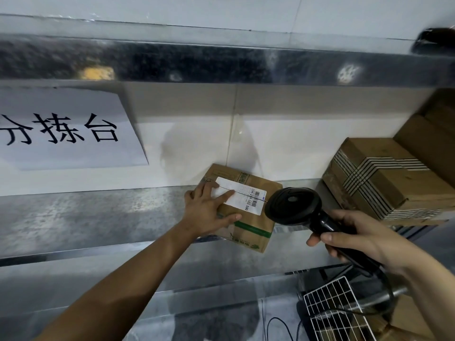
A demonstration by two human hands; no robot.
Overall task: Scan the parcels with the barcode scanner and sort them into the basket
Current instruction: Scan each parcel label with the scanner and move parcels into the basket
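Scanning is the step in hand: the parcel (246, 221), a small brown carton with a green tape band, lies on the metal counter (98, 217) against the back wall, its white shipping label (248, 196) facing up. The left hand (209, 207) lies flat on the carton top, fingers straight and spread, partly covering the label's left end and steadying the box. The right hand (364, 239) is wrapped round the handle of the black barcode scanner (294, 205), whose head sits just beside the label's barcode end. No beam or read signal is visible, so a completed scan cannot be confirmed. The next move calls for aiming the scanner window squarely at the barcode, then lifting the carton toward the white wire basket (327, 308), seen low at the right. On the label, digits ending "102-100" appear legible; the smaller print is too fine to read. A paper sign (64, 129) on the wall reads "分拣台", the first character cut off at the edge. A second carton with striped tape (389, 178) stands near on the right.
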